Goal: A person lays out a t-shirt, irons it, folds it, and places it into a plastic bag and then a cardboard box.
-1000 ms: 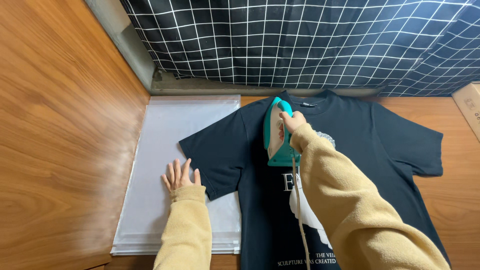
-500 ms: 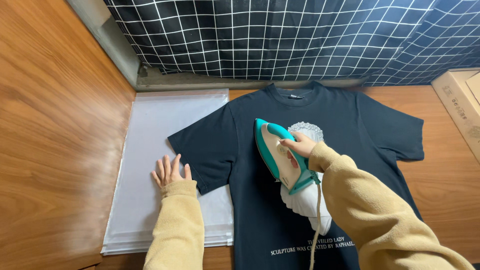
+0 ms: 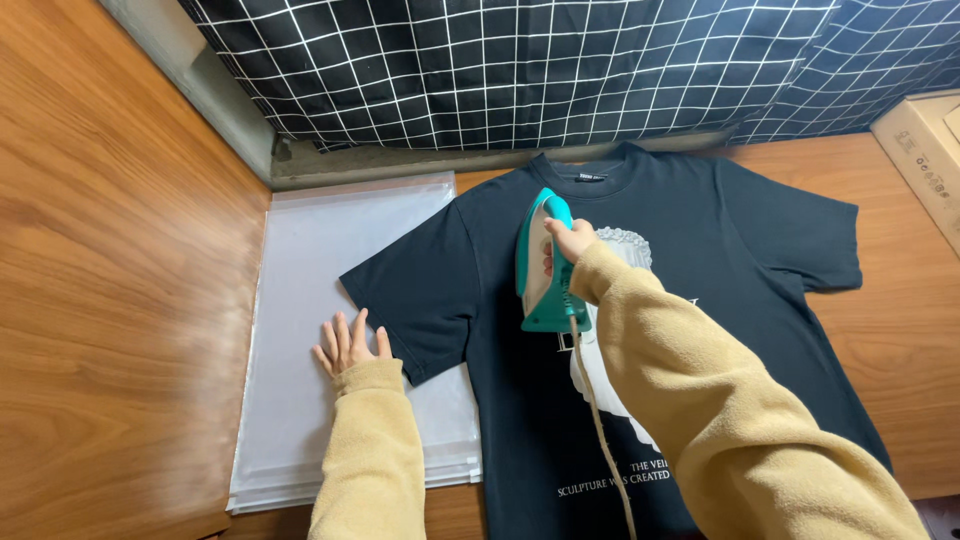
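Head view
Surface: a warm wooden floor [image 3: 110,300] runs under everything, and a dark checked cloth [image 3: 520,70] with a white grid hangs along the far edge.
Corner: a pale cardboard box [image 3: 925,155] shows at the right border, well apart from my hands.
Shirt: the black T-shirt [image 3: 700,230] lies flat and face up, collar toward the checked cloth, both sleeves spread out, a white print down its chest.
Under it: the shirt's left sleeve and side overlap a stack of translucent white sheets [image 3: 310,250], the rest of the shirt lies on the floor.
Iron: the teal and white iron [image 3: 543,265] sits sole down on the upper chest just below the collar, nose toward the collar, its cord [image 3: 600,430] trailing back along my arm.
My right hand [image 3: 572,240]: fingers curled closed around the iron's handle, yellow sleeve reaching up to the wrist.
My left hand [image 3: 350,342]: palm down, fingers spread and flat on the white sheets, just beside the hem of the near sleeve; I cannot tell whether a fingertip touches the fabric.
Progress: judging by how it lies, the sleeves and shoulders look smooth, the iron is at the chest, and the lower body toward the hem seems left to press; fine creases are too faint to tell.
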